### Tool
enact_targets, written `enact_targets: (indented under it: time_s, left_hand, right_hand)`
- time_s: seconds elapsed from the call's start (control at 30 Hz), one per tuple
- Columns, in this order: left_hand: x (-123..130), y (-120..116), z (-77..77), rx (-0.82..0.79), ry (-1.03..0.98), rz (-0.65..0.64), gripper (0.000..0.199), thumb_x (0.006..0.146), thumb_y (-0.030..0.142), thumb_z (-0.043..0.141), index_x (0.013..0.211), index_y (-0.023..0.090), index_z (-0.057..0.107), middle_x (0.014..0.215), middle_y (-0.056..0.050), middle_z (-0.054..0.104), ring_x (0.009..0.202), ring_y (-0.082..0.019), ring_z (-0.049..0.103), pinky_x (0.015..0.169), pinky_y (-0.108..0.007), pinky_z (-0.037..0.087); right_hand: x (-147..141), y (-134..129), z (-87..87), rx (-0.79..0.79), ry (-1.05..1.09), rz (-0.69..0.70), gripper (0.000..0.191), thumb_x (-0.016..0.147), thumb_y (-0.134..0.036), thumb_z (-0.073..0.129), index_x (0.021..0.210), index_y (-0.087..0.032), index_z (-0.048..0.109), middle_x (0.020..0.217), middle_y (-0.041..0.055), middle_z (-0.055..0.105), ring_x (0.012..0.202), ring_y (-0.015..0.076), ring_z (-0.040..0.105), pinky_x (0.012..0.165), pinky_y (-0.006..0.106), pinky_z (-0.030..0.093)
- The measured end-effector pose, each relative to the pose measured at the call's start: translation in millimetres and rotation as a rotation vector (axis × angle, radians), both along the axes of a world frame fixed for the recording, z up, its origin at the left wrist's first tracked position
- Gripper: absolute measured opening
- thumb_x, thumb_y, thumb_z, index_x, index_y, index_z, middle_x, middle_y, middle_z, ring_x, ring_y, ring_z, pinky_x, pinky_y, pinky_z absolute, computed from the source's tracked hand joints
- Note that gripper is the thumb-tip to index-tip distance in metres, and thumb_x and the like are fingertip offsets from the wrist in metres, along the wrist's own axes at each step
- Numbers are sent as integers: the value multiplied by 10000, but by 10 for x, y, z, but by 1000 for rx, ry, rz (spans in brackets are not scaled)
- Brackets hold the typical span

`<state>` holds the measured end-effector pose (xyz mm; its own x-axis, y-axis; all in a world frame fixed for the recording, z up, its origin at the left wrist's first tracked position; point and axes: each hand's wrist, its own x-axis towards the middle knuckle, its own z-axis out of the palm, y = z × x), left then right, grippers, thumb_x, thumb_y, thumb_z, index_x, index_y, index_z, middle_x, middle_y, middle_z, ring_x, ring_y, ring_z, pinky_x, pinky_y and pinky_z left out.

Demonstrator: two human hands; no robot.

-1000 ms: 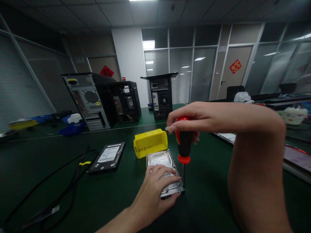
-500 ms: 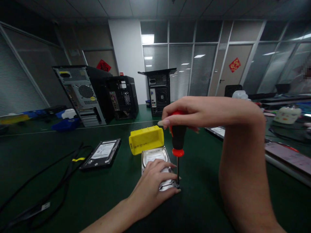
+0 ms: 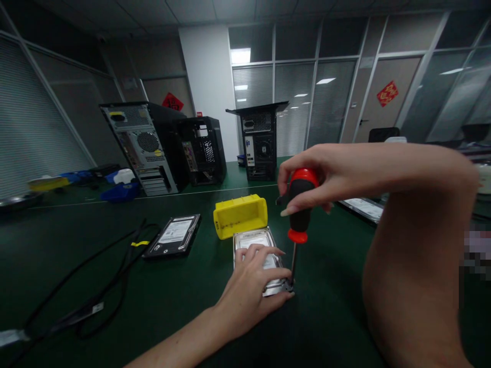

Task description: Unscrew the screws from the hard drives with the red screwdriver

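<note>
A silver hard drive [image 3: 253,238] lies on the green table. My left hand [image 3: 255,278] grips it, fingers spread over its top and thumb at its near right corner. My right hand [image 3: 307,189] is closed around the red and black handle of a screwdriver [image 3: 300,220]. The shaft points down, slightly tilted, and its tip meets the drive's near right corner. Just behind the drive, a yellow bin [image 3: 245,215] lies with its opening towards me, with small dark bits inside.
A second hard drive [image 3: 174,235] and black cables [image 3: 123,271] lie to the left. Computer cases [image 3: 143,148] stand at the back, one [image 3: 261,148] behind the yellow bin. Another drive [image 3: 364,208] sits beyond my right wrist. A blue tray [image 3: 120,191] is at the back left.
The view has shifted, so the table items appear further right. The screwdriver leans more, its handle to the right, and my right hand's grip on the handle has changed. My left hand stays on the drive.
</note>
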<state>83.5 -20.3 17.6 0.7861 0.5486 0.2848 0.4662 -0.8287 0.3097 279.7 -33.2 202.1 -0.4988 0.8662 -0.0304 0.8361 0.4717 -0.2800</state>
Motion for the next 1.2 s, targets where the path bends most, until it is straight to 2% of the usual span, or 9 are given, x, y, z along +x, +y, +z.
enact_targets:
  time_s: [0.07,0.17,0.37,0.6,0.7,0.83,0.93,1.1,1.2]
  left_hand:
    - [-2,0,-13,2,-3,-1,229,815,348,639,1044,336,632,1295,-7,485,1171,-294,394,901,-470,320]
    - [-7,-2,-23,5,-8,0,234,823,356,630,1056,334,631,1279,-12,491,1167,-287,395,905,-455,321]
    - [-24,-20,9,-22,-19,6,236,828,350,627,1064,339,633,1217,-23,491,1134,-272,408,889,-423,324]
    - [-7,-19,-11,-15,-11,47,250,816,386,632,1062,343,648,943,-35,477,915,-223,437,756,-342,334]
    - [-3,-6,-23,-26,18,22,257,835,411,605,1082,344,632,865,-11,488,846,-193,451,739,-324,315]
    - [-16,1,-20,-43,23,8,263,845,416,594,1096,340,617,867,1,521,847,-183,476,754,-327,296]
    - [-24,6,-26,-50,27,9,256,850,411,591,1095,340,613,868,4,536,851,-181,490,768,-335,287]
    - [-22,20,-43,-35,36,-2,262,852,419,587,1100,335,609,863,12,550,852,-177,501,779,-332,282]
    - [-21,20,-41,-29,43,1,260,855,419,583,1100,336,607,869,13,554,860,-178,504,781,-328,280]
  right_hand:
    - [16,2,-5,-19,-14,-90,450,747,-556,557,966,-169,634,739,18,629,552,102,577,446,206,408]
    - [25,-20,-4,6,-19,-133,485,775,-610,480,855,-165,655,631,10,578,469,86,509,406,212,365]
    - [-60,-109,18,65,12,-215,564,809,-650,377,879,-165,656,683,39,604,515,109,528,436,232,379]
    - [-44,-28,-5,5,46,-161,603,816,-660,346,768,-147,659,606,34,586,477,95,514,437,226,392]
    - [-34,-11,-10,-18,100,-123,598,835,-639,334,871,-152,680,703,47,631,534,104,554,485,230,434]
    - [-75,-63,4,55,128,-56,559,857,-586,355,1090,-166,642,917,55,654,715,134,607,588,233,470]
    - [-90,-102,12,82,118,-13,525,865,-554,372,1160,-189,607,1013,43,640,770,137,607,601,231,469]
    - [-48,-62,4,-25,107,-30,493,858,-555,389,1105,-200,625,867,26,647,571,86,556,461,198,411]
    - [-15,-7,1,-22,50,-33,489,827,-562,441,1077,-189,634,822,29,640,571,93,556,455,197,403]
